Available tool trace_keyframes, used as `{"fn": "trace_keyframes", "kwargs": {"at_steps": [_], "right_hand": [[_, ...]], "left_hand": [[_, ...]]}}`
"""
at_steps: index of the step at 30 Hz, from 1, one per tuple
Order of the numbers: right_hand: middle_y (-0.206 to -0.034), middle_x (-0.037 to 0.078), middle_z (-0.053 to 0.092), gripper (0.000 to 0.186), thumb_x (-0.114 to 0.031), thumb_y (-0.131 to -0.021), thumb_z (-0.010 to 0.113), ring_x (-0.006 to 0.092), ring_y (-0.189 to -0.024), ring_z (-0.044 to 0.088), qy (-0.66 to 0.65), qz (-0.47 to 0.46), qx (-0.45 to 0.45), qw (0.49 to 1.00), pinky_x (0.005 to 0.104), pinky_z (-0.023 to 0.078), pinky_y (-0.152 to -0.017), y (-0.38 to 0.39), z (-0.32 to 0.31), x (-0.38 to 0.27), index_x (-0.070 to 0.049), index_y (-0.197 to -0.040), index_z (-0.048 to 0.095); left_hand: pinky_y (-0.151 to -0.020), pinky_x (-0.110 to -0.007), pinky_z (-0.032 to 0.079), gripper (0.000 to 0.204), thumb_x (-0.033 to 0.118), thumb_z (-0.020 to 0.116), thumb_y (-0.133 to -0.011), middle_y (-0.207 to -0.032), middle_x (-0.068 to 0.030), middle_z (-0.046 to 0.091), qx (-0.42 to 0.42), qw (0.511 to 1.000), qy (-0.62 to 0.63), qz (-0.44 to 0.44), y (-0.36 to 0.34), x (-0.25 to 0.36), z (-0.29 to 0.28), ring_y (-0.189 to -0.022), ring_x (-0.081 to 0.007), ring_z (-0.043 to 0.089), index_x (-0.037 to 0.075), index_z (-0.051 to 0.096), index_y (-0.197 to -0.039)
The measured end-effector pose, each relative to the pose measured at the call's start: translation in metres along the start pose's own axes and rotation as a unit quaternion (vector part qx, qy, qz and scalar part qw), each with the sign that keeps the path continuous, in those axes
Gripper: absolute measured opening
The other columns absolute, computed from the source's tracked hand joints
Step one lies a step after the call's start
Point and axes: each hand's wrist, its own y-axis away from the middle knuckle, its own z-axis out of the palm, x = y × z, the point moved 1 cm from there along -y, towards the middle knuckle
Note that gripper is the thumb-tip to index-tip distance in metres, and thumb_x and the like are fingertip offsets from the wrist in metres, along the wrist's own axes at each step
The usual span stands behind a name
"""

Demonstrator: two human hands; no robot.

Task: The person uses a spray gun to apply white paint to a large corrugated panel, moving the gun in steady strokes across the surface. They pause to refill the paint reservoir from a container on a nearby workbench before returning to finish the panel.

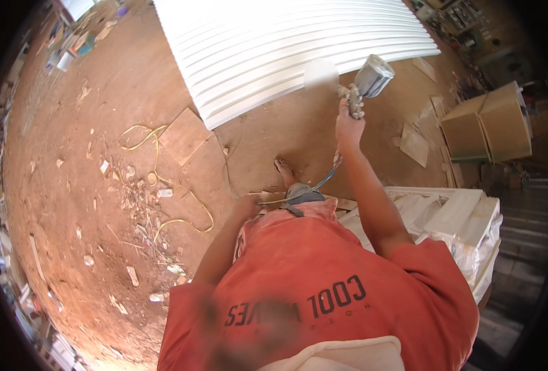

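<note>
My right hand (350, 130) grips a paint-spattered spray gun (352, 102) with a silver cup (373, 76) on top. A blue and yellow hose (323, 182) hangs from the gun and runs down across my waist. There my left hand (249, 204) is closed around the hose, its fingers partly hidden. Beyond the gun, white ridged panels (243, 80) lie side by side. My bare foot (282, 164) stands on the dirt floor below, and my red shirt fills the lower middle of the view.
White wrapped pieces (453, 216) are stacked beside me at the right, with cardboard boxes (484, 123) beyond. A yellow hose (187, 221) loops over the reddish dirt (63, 179) at the left, among scraps and a flat board (184, 136). Clutter lines the edges.
</note>
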Motion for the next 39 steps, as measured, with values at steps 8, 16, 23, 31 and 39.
{"fn": "trace_keyframes", "kwargs": {"at_steps": [8, 16, 23, 31, 39], "right_hand": [[-0.092, 0.024, 0.072, 0.054, -0.048, -0.092, 0.067, 0.0419, -0.092, 0.068, 0.116, 0.008, 0.1, 0.988, 0.0481, 0.05, -0.081, -0.046, -0.066, -0.011, 0.005, -0.102, 0.071], [-0.088, 0.018, 0.073, 0.048, -0.042, -0.091, 0.071, 0.0268, -0.084, 0.069, 0.02, 0.039, -0.126, 0.991, 0.0414, 0.05, -0.079, 0.052, -0.012, 0.0, 0.002, -0.109, 0.071], [-0.076, 0.01, 0.067, 0.036, -0.038, -0.094, 0.069, 0.0169, -0.072, 0.061, 0.027, -0.039, -0.339, 0.939, 0.036, 0.049, -0.069, 0.148, 0.027, -0.017, -0.004, -0.107, 0.071], [-0.076, 0.012, 0.065, 0.036, -0.038, -0.095, 0.067, 0.0231, -0.072, 0.061, 0.023, -0.105, -0.422, 0.9, 0.0384, 0.048, -0.066, 0.162, 0.041, -0.053, -0.004, -0.105, 0.07], [-0.09, 0.02, 0.071, 0.042, -0.045, -0.093, 0.066, 0.0415, -0.089, 0.067, 0.054, -0.083, -0.346, 0.933, 0.049, 0.049, -0.076, 0.124, 0.079, -0.081, -0.004, -0.104, 0.069]], "left_hand": [[-0.082, -0.048, 0.053, 0.023, 0.033, 0.069, -0.086, -0.092, -0.0166, 0.073, 0.099, 0.972, -0.087, -0.195, 0.082, -0.114, -0.032, -0.091, -0.0362, 0.07, 0.013, 0.074, -0.096], [-0.085, -0.048, 0.047, 0.024, 0.036, 0.067, -0.091, -0.083, -0.0141, 0.071, 0.267, 0.935, -0.111, -0.204, 0.162, -0.142, -0.015, -0.087, -0.0353, 0.065, 0.013, 0.075, -0.089], [-0.091, -0.048, 0.045, 0.015, 0.028, 0.067, -0.091, -0.082, -0.0116, 0.07, 0.245, 0.912, -0.07, -0.322, 0.224, -0.136, -0.004, -0.09, -0.033, 0.065, 0.015, 0.075, -0.089], [-0.096, -0.048, 0.04, 0.014, 0.026, 0.068, -0.089, -0.093, -0.009, 0.07, 0.284, 0.908, -0.058, -0.302, 0.238, -0.113, 0.011, -0.101, -0.0312, 0.062, 0.015, 0.074, -0.093], [-0.092, -0.049, 0.041, 0.016, 0.027, 0.067, -0.091, -0.09, -0.0098, 0.066, 0.35, 0.899, -0.076, -0.251, 0.219, -0.083, -0.009, -0.095, -0.0333, 0.06, 0.011, 0.07, -0.094]]}}
